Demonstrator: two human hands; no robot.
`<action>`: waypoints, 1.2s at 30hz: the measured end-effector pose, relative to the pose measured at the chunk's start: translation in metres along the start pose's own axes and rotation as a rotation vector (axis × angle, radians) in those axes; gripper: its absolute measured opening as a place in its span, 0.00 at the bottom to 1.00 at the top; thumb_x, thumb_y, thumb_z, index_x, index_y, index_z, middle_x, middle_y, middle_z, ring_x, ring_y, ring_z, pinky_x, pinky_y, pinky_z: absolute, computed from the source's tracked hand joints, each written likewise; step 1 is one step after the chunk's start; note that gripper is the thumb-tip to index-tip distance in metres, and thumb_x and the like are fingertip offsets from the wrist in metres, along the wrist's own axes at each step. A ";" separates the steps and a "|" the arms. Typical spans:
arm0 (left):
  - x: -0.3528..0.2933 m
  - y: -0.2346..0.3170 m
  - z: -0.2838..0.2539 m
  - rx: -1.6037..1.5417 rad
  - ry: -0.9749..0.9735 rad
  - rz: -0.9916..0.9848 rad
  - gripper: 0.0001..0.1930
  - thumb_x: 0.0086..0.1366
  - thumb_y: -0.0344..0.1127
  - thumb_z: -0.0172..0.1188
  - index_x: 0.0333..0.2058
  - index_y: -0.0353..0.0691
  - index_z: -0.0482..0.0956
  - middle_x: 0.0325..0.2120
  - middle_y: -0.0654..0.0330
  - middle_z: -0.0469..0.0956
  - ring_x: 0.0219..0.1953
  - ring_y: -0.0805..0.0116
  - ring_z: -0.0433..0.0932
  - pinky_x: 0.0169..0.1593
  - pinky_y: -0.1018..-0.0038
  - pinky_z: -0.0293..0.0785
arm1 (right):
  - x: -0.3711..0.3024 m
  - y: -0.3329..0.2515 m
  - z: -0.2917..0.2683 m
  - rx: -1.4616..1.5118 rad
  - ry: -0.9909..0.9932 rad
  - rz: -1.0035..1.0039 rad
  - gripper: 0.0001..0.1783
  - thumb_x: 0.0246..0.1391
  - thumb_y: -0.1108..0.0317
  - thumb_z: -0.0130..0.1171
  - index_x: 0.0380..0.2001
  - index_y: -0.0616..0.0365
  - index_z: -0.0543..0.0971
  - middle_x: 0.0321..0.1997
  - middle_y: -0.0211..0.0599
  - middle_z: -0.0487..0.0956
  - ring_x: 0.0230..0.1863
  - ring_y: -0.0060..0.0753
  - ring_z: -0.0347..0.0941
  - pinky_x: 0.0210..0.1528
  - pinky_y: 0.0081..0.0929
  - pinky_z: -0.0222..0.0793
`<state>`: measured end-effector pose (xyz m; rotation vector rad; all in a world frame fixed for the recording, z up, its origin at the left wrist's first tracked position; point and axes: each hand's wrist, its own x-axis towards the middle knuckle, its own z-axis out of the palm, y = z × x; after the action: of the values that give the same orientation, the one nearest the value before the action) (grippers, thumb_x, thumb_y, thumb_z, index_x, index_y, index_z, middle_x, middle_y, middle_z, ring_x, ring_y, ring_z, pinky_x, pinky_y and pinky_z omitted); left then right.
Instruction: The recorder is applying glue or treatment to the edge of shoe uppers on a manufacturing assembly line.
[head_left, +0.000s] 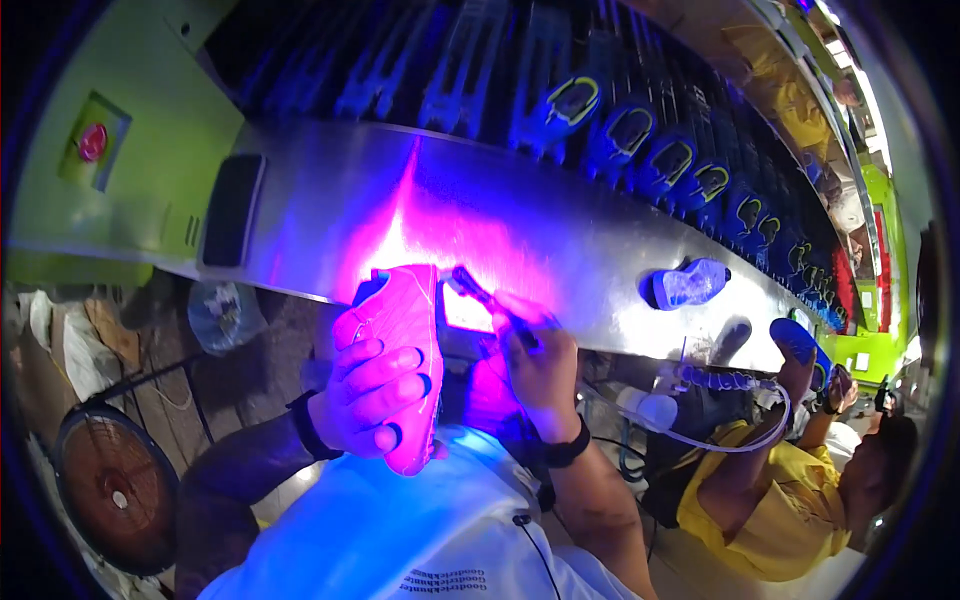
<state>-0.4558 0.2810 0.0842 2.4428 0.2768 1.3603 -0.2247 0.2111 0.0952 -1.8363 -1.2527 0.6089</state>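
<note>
My left hand [372, 388] is wrapped round a shoe [412, 340] lit bright pink, held tilted on edge with its dark sole toward the right. To the right of the shoe, my right hand [540, 365] is closed on a thin dark stick-like tool [472, 285]. The tool's dark end is near the shoe's side, over a bright glowing patch; I cannot tell whether they touch. Strong violet and pink light washes over both hands. A dark band circles each wrist.
A metal ledge [590, 265] runs along a conveyor rack carrying several shoe parts with yellow-green rims. A blue shoe [690, 284] lies on the ledge. At left are a black phone-like slab [233, 210], a red button [92, 143] and a fan [117, 490]. A co-worker in yellow [770, 500] is at right.
</note>
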 end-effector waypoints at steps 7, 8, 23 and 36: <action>-0.056 0.026 -0.005 0.017 -0.150 0.103 0.24 0.68 0.52 0.60 0.61 0.71 0.66 0.57 0.71 0.75 0.63 0.60 0.74 0.73 0.46 0.50 | 0.018 -0.011 0.004 -0.018 -0.136 0.139 0.16 0.65 0.66 0.60 0.53 0.58 0.82 0.34 0.40 0.87 0.33 0.37 0.84 0.38 0.35 0.77; -0.058 0.027 -0.006 0.014 -0.166 0.118 0.24 0.68 0.51 0.60 0.61 0.73 0.66 0.59 0.72 0.75 0.64 0.60 0.73 0.74 0.47 0.49 | 0.018 -0.014 0.002 0.022 -0.191 0.214 0.17 0.65 0.67 0.59 0.54 0.59 0.82 0.33 0.38 0.87 0.30 0.33 0.84 0.36 0.32 0.77; -0.063 0.023 -0.010 -0.001 -0.161 0.128 0.31 0.69 0.46 0.60 0.69 0.67 0.60 0.68 0.70 0.68 0.72 0.59 0.63 0.75 0.47 0.46 | -0.025 -0.027 0.009 0.400 -0.179 0.398 0.20 0.64 0.78 0.61 0.58 0.64 0.80 0.48 0.36 0.85 0.48 0.20 0.78 0.51 0.17 0.72; -0.060 0.028 -0.015 -0.033 -0.139 0.033 0.22 0.66 0.47 0.63 0.57 0.70 0.69 0.61 0.69 0.73 0.66 0.58 0.70 0.74 0.42 0.48 | -0.044 -0.024 0.000 0.216 -0.216 0.202 0.18 0.62 0.72 0.64 0.55 0.57 0.83 0.50 0.46 0.86 0.41 0.26 0.80 0.45 0.28 0.76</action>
<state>-0.4998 0.2381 0.0546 2.5104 0.1792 1.1909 -0.2548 0.1751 0.1130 -1.7615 -1.0952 1.0369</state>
